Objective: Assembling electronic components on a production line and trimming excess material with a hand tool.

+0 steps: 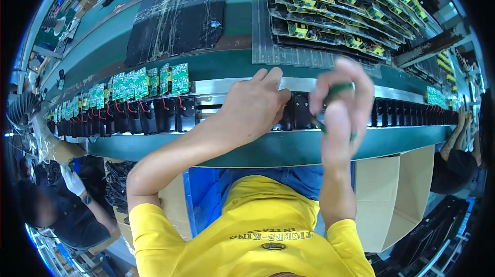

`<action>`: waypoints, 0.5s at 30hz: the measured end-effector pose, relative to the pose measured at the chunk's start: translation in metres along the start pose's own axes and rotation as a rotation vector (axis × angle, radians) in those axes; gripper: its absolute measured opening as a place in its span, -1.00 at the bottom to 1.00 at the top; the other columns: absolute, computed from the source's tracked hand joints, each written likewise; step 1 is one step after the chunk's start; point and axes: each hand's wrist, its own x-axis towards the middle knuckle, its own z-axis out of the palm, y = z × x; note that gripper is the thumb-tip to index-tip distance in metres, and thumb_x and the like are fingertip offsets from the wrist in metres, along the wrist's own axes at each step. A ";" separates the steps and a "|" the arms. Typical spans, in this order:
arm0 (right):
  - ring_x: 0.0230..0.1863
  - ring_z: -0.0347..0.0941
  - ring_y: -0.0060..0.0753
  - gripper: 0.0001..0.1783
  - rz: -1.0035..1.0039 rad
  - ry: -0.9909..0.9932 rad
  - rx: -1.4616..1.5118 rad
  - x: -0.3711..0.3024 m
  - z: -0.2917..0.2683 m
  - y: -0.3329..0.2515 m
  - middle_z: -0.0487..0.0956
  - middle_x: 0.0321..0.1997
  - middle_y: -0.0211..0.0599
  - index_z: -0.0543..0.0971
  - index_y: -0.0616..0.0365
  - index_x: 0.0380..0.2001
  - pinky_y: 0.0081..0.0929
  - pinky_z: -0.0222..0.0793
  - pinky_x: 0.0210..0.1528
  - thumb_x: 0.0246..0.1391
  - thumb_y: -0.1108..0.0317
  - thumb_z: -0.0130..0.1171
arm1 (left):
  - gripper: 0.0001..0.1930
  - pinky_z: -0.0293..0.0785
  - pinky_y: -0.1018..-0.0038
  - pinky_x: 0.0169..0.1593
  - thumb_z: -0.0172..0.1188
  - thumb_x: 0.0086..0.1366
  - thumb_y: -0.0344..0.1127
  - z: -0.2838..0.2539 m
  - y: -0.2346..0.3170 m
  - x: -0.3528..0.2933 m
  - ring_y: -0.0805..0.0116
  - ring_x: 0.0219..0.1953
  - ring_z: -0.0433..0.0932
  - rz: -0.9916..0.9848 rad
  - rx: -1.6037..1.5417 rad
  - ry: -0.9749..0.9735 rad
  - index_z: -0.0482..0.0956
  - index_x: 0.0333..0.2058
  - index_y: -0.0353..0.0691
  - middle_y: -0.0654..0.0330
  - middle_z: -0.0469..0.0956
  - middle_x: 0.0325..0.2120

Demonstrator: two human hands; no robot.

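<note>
My left hand (257,101) reaches over the metal rail, its fingers bent down around a black plastic case (287,114) in the row. Its fingertips are partly hidden behind the hand. My right hand (346,104) is raised over the row, just right of the left one, and smeared by motion. Between its thumb and fingers shows a green circuit board (340,89), mostly covered by the hand. Left of my hands, several black cases (164,116) stand in line with green circuit boards (135,84) upright above them on red wires. More black cases (402,113) continue to the right.
Stacked black trays of yellow-and-green boards (330,11) rise beyond the rail (206,87). A flat black sheet (178,14) lies far left. Cardboard box (394,194) and blue crate (206,194) sit below the bench edge. Co-workers (72,199) are at both sides.
</note>
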 end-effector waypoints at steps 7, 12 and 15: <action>-0.20 0.45 -0.30 -0.80 -0.224 -0.427 -1.147 -0.045 -0.040 0.000 0.56 -0.05 -0.31 0.89 -0.04 -0.09 -0.39 0.44 -0.11 0.22 0.29 0.60 | -0.83 0.59 0.16 -0.07 0.47 0.31 -0.35 -0.052 -0.012 0.061 0.06 -0.03 0.61 0.063 -0.061 -0.464 0.75 -0.14 -0.15 0.16 0.60 0.00; -0.20 0.48 -0.26 -0.80 -0.315 -0.489 -1.329 -0.050 -0.038 0.006 0.57 -0.01 -0.33 0.91 -0.06 -0.14 -0.37 0.48 -0.10 0.16 0.27 0.66 | -0.68 0.59 0.16 0.15 0.43 0.32 -0.41 -0.040 -0.010 0.065 0.01 0.12 0.63 0.114 -0.053 -0.211 0.71 0.05 -0.16 0.12 0.64 0.15; -0.21 0.49 -0.25 -0.78 -0.285 -0.458 -1.343 -0.048 -0.043 0.005 0.57 0.00 -0.33 0.91 -0.07 -0.13 -0.36 0.50 -0.10 0.16 0.26 0.66 | -0.53 0.52 0.14 0.35 0.39 0.30 -0.46 -0.012 -0.001 0.044 -0.01 0.26 0.61 0.165 -0.043 0.039 0.64 0.20 -0.15 0.10 0.63 0.28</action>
